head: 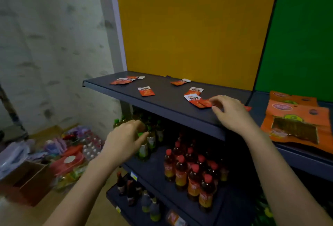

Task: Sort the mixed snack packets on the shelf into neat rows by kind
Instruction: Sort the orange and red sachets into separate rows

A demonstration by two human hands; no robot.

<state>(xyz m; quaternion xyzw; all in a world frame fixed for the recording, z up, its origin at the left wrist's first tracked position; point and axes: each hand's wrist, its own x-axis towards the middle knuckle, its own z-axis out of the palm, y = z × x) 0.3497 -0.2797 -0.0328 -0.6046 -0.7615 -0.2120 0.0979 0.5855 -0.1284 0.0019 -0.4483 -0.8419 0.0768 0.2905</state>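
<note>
Left hand (124, 140) hovers loosely open, right hand (229, 113) pinches a packet (203, 103)

Single view. The head-worn wide-angle camera looked forward and down from just before the dark shelf (162, 98), near enough that it spanned mid-frame; back panels (189, 27) filled the upper frame, lower shelves (155, 164) the bottom centre.

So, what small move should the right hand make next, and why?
Probably draw the red packet that the right hand pinches into line with the white-topped packet beside it, since other such packets lie scattered on the shelf.
</note>
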